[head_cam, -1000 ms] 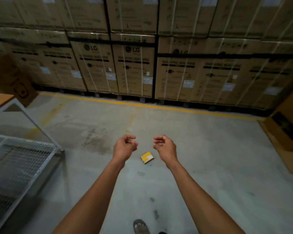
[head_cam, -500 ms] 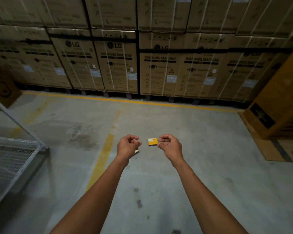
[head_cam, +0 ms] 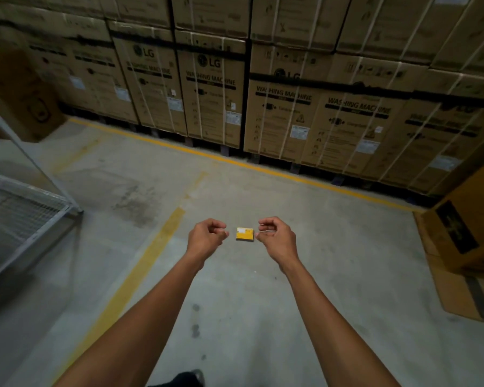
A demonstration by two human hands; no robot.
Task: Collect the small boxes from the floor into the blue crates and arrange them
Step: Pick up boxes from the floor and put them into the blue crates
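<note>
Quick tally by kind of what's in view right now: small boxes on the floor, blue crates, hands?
Small yellow box on the floor: 1
Blue crates: 0 in view
Hands: 2, left hand and right hand, both curled and empty
Total: 3

Small box (head_cam: 245,234) on floor (head_cam: 333,247) between hands.
</note>
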